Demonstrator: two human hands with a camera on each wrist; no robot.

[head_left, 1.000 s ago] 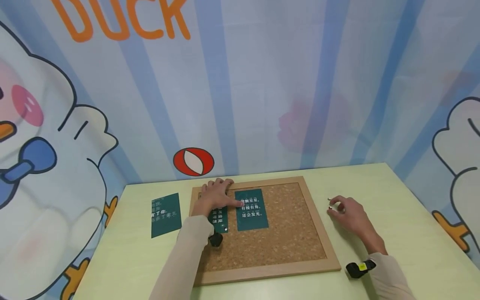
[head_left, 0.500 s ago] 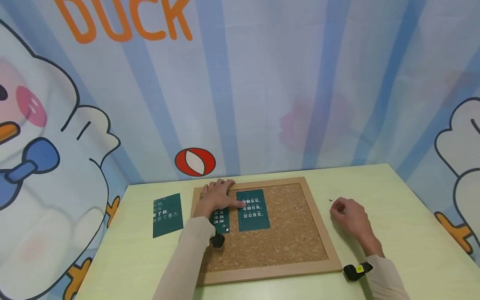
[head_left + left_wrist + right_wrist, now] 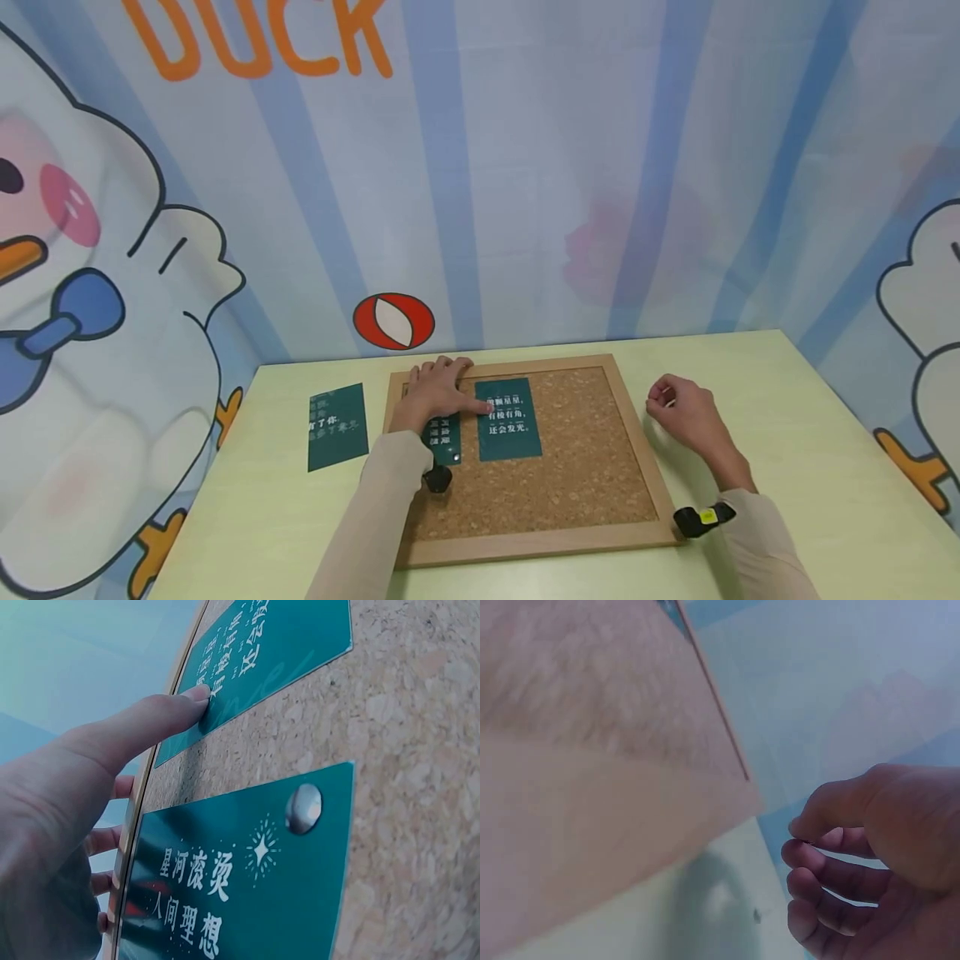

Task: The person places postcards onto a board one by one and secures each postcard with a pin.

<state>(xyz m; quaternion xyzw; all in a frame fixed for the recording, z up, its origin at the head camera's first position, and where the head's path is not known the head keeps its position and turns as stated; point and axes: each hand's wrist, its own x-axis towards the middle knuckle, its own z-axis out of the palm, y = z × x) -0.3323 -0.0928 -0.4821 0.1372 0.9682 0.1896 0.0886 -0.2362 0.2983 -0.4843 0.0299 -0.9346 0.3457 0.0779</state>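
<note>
Lengthwise, rightmost card (image 3: 512,431) points away; left hand (image 3: 432,395) splayed, touching it; right hand (image 3: 687,413) pinched, contents unclear.

Corkboard (image 3: 585,492): one
Green cards (image 3: 337,452): three; one near the table's (image 3: 757,375) left edge, two on the corkboard
Silver tacks (image 3: 304,809): one clearly visible, at a card's corner
Hands (image 3: 431,398) (image 3: 692,417): two
Black wrist devices (image 3: 703,521): two

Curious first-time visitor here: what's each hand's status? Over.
Left hand: thumb on teal rectangular card, partly covering it. Right hand: fingers curled near wood-framed cork board, contents unclear.
</note>
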